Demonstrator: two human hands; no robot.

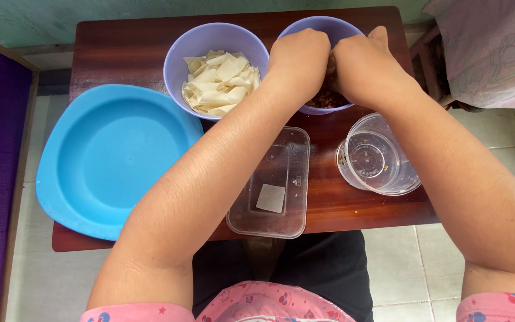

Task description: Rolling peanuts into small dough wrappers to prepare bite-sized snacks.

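Observation:
My left hand [298, 58] and my right hand [362, 67] are pressed together over a lilac bowl [305, 27] at the back right of the small wooden table [120, 48]. Brown filling [324, 100] shows in that bowl just below my hands. Fingers of both hands curl inward; what they pinch is hidden. To the left stands a second lilac bowl [177, 56] holding several pale square wrappers [219, 82].
A large blue plate [111, 158] overhangs the table's left edge. A clear rectangular tub [272, 185] with a small square sheet lies at the front edge. A clear round cup [377, 155] stands to its right. A draped chair [490, 48] stands far right.

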